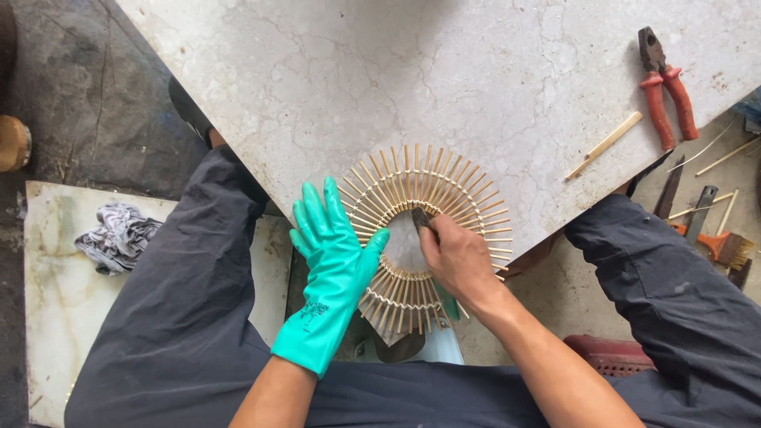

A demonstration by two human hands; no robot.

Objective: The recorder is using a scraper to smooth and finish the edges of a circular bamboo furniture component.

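A round ring of radiating bamboo sticks (444,186) lies at the near corner of a pale marble slab (444,71). My left hand (333,254), in a green rubber glove, presses flat on the ring's left side with its fingers spread. My right hand (453,257), bare, is closed on a small dark tool (421,218) whose tip sits at the ring's inner edge. The ring's lower part overhangs the slab's corner, above my lap.
Red-handled pliers (664,87) and a loose bamboo strip (604,145) lie on the slab at right. More sticks, a brush (725,247) and tools lie on the floor at right. A crumpled grey cloth (119,236) rests on a tile at left.
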